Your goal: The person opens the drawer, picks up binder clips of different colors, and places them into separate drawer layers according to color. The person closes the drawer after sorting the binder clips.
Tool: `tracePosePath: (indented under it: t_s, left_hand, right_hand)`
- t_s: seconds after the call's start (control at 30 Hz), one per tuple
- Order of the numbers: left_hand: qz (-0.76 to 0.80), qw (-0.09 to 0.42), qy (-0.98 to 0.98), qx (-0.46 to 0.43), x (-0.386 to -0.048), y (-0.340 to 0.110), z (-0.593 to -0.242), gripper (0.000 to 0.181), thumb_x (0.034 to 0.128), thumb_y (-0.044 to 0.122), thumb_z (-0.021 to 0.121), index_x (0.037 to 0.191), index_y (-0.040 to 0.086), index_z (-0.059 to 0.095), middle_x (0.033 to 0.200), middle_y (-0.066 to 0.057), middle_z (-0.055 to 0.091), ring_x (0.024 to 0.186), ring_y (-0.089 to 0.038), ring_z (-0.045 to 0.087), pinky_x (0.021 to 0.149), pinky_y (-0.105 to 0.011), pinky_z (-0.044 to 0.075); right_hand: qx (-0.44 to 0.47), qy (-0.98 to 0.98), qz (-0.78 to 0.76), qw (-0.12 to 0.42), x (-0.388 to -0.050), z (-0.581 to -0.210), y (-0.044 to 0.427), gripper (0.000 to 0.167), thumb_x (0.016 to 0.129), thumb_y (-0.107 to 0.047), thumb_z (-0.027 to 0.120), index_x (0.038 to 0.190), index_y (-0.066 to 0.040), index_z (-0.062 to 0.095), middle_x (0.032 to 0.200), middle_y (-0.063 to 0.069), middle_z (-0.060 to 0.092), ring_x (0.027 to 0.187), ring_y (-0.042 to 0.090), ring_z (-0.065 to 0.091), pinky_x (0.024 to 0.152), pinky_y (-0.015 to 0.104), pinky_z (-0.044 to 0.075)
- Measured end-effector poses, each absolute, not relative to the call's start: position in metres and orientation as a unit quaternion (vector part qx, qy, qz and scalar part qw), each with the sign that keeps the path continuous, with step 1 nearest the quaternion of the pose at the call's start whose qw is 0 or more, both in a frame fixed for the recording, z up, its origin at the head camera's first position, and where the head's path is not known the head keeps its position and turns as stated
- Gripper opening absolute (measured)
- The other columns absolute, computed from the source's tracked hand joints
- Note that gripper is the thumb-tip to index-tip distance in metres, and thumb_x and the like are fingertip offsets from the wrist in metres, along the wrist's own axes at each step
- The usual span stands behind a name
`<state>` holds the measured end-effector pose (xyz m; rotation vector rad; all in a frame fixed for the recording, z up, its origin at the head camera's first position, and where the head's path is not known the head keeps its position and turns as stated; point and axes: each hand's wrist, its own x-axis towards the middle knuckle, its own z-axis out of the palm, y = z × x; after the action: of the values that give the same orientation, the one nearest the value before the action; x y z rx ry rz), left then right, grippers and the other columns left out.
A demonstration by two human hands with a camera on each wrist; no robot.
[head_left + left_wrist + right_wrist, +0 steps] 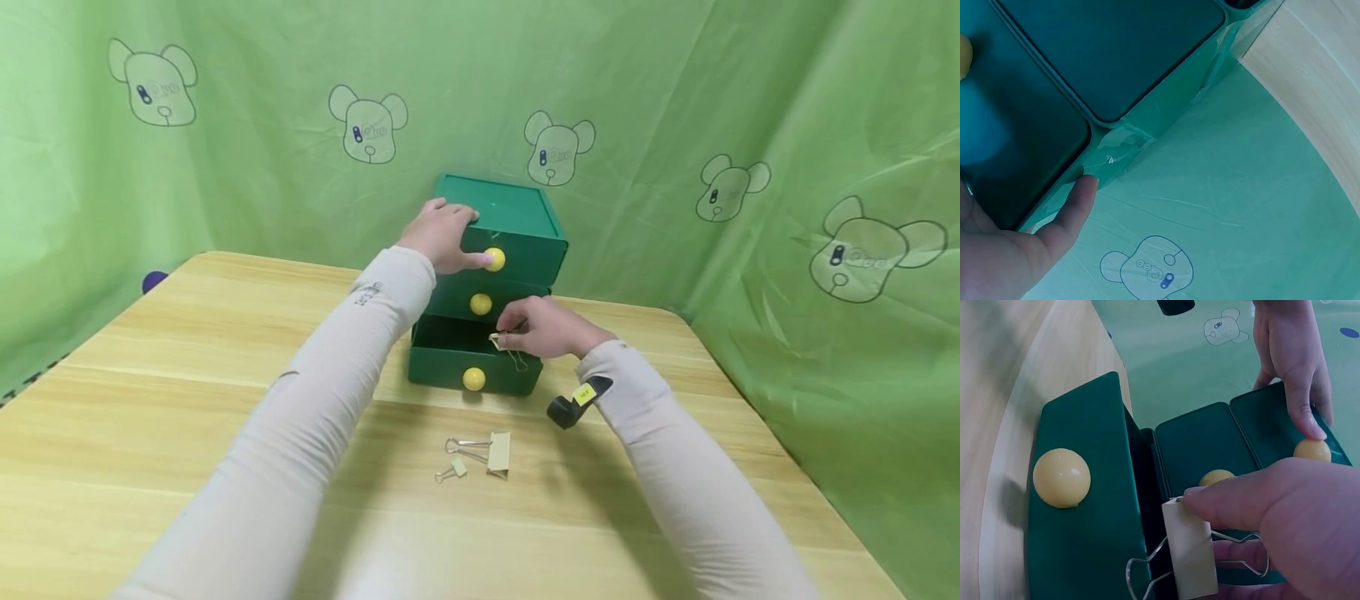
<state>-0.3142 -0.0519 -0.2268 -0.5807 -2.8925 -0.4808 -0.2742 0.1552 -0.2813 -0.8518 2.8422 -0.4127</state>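
A green drawer cabinet [498, 204] with round yellow knobs stands on the table, its bottom drawer [442, 367] pulled out. My left hand [441, 237] rests against the cabinet's upper left corner, fingers over the top and side. Its thumb lies across the front beside the top knob [1312, 450]. Between thumb and fingers, my right hand [553, 327] pinches a cream binder clip [1190, 553] with wire handles, over the open drawer. On the table in front lie a large cream binder clip [498, 454] and a small one [458, 467].
The wooden table [225, 375] has a curved far edge. Green fabric [465, 67] printed with mouse heads hangs behind and at the sides. A black strap with a yellow tag [584, 393] sits on the right wrist. Something purple [154, 281] shows past the table's left edge.
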Motion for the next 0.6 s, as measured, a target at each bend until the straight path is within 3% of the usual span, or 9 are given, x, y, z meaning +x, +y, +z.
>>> tracePosePath:
  t_s: [0.6]
  left_hand:
    - [-0.159, 0.077, -0.965, -0.193, -0.315, -0.052, -0.228, 0.082, 0.0868, 0.059, 0.061, 0.152, 0.017, 0.033, 0.156, -0.001, 0.031, 0.147, -0.027, 0.009, 0.116, -0.043, 0.020]
  right_hand:
    - [-0.261, 0.950, -0.173, 0.001, -0.287, -0.290, 0.153, 0.019, 0.094, -0.013, 0.062, 0.107, 0.000, 0.068, 0.102, 0.010, 0.069, 0.094, 0.024, 0.063, 0.086, 0.041, 0.052]
